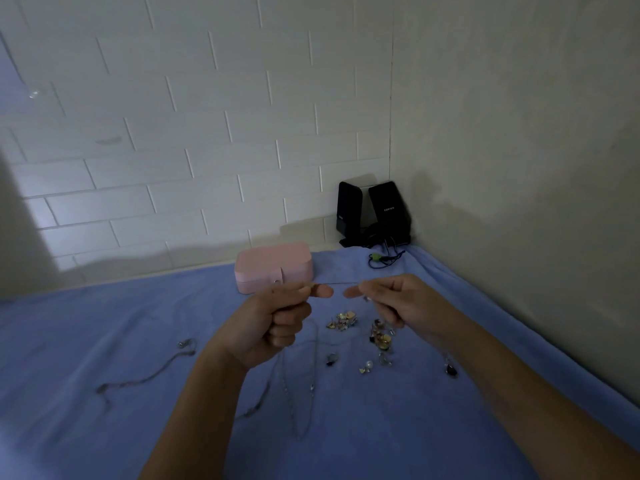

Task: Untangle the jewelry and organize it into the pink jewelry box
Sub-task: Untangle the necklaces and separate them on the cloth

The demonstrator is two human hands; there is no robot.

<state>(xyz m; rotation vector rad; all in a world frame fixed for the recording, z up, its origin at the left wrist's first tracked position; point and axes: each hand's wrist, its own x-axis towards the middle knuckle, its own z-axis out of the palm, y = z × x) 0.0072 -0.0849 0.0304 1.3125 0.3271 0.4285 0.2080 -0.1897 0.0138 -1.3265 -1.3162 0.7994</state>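
Observation:
A thin silver chain (341,283) stretches taut between both hands, raised above the blue cloth. My left hand (277,320) pinches one end, fingers curled. My right hand (394,299) pinches the other end; more chain hangs from it down to a dark pendant (451,369). The pink jewelry box (273,266) sits closed just behind my hands. Below them lie small gold and silver earrings (343,321), a cluster of pieces (381,336), and long chains (301,386) draped toward me.
Another chain (145,375) lies loose at the left on the blue cloth (104,341). Two black speakers (374,213) with cables stand in the back corner by the brick wall. A plain wall runs close along the right side.

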